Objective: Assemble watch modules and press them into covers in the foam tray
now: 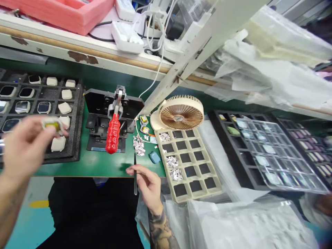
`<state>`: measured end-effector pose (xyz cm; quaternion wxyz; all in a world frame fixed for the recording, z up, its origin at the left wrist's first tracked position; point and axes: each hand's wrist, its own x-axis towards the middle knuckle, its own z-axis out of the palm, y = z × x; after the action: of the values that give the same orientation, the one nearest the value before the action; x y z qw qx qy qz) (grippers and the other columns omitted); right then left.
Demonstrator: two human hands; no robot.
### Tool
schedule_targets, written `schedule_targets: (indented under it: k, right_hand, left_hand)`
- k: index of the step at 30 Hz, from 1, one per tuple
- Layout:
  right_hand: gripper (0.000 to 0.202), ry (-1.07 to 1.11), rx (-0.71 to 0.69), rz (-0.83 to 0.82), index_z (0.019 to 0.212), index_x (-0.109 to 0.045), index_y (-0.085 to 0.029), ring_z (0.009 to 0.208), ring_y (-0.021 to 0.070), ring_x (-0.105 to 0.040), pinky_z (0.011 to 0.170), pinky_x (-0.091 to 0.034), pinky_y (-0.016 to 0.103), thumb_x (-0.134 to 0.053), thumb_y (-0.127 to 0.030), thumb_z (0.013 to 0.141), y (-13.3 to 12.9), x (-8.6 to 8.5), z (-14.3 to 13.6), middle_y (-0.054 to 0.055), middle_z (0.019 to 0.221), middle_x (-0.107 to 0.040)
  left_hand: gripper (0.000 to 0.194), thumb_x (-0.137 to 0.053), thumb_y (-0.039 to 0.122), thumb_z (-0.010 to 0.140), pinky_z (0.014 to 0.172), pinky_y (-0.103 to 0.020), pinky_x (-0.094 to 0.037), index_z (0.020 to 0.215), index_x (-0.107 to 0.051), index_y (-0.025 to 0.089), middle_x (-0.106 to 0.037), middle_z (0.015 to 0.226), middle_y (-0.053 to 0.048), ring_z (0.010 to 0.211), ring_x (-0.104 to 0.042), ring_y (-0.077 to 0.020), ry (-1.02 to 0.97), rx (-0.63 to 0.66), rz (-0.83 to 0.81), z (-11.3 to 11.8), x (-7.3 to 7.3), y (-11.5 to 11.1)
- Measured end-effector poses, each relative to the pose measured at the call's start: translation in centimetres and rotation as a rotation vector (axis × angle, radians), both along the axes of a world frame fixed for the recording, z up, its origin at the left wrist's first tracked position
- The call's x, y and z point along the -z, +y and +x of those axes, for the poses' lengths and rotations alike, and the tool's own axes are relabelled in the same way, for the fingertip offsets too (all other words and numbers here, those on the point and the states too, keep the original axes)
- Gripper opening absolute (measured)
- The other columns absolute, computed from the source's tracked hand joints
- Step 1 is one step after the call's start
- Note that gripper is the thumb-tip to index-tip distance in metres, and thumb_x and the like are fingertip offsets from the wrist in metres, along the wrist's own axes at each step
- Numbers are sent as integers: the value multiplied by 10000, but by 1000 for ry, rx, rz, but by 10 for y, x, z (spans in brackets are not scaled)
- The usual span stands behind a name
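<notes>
Between the thumb and fingers of my left hand point(24, 143) is a white watch case point(53, 125) with a yellow part showing inside; the hand is a little blurred. It hovers over the right side of a black foam tray point(75, 138) holding several watch cases, some with dark screens. My right hand point(147, 183) grips dark tweezers point(135, 176) at the bench's front edge, their tip pointing away from me. Just beyond that tip lies a pile of small white pieces point(139, 146). Between my hands stands a black clamp fixture point(98, 128) with a red handle point(113, 135).
A beige compartment tray point(185, 166) holds more small white pieces in some cells. A cream fan point(181, 112) stands behind it, beside a slanted white post point(178, 69). A blue case point(155, 157) lies on the green bench point(103, 164). Black trays point(249, 155) and plastic bags point(241, 224) occupy the right.
</notes>
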<state>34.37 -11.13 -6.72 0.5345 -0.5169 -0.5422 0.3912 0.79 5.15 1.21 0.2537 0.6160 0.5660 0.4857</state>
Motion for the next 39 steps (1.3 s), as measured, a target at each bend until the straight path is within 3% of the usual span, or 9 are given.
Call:
schedule_targets:
  k: [2,4,7,10,17,22,26,35,39]
  right_hand:
    - [234,-4,30,53,1248,-786,-283,978,244,-828,912,-670,406,-689,-211,1047,4,-1,-3,50,1002,-859]
    - [193,-91,138,74,1187,-800,-283,856,209,-805,830,-657,358,-706,-198,1041,14,0,-8,29,930,-841]
    - [116,-272,224,39,1060,-814,-252,781,176,-745,735,-611,319,-698,-248,1056,29,5,-12,47,987,-824]
    - [88,-304,228,2,972,-805,-233,864,192,-755,796,-622,334,-746,-267,1028,32,10,-11,60,1013,-810]
    - [82,191,330,78,1087,-776,-252,850,199,-826,782,-707,357,-758,-216,1015,22,17,-36,61,1099,-813]
    - [148,90,346,147,1153,-796,-241,871,225,-831,811,-714,388,-763,-226,1009,34,30,-53,69,1010,-831]
    - [134,32,295,218,1116,-811,-255,1000,250,-815,913,-701,452,-755,-205,1005,41,31,-51,83,1067,-832]
    - [87,72,250,92,1089,-802,-255,997,254,-807,936,-682,464,-749,-286,1027,42,30,-50,81,1032,-821]
    - [114,264,268,-29,1076,-772,-227,828,208,-805,803,-691,380,-762,-330,1027,47,30,-54,60,955,-816]
  left_hand:
    - [272,-715,371,1051,767,-356,-667,1202,-732,145,-845,1081,-104,859,-811,-228,-267,272,-190,41,20,-51]
    - [267,-697,371,1078,730,-334,-655,1237,-708,157,-843,1102,-127,834,-814,-225,-444,393,-358,81,45,-78]
    - [382,-679,422,1093,679,-310,-627,1378,-659,168,-834,1088,-121,776,-798,-206,-572,460,-477,119,80,-81]
    - [389,-646,443,1109,679,-289,-615,1393,-660,178,-819,1049,-95,772,-785,-188,-548,491,-496,129,98,-72]
    - [343,-644,402,1110,727,-288,-634,1369,-680,180,-819,1028,-86,784,-784,-180,-405,510,-467,124,99,-75]
    - [388,-650,426,1104,742,-306,-665,1396,-676,172,-820,929,-73,830,-808,-216,-361,503,-474,124,101,-76]
    - [390,-655,430,1102,733,-301,-671,1408,-688,189,-827,992,-72,832,-807,-210,-397,506,-472,124,99,-76]
    - [393,-672,397,1094,725,-316,-672,1434,-711,204,-833,1004,-87,798,-797,-217,-387,529,-462,122,98,-77]
    - [383,-675,386,1094,700,-302,-663,1420,-723,191,-828,965,-81,775,-788,-206,-442,572,-475,118,96,-76]
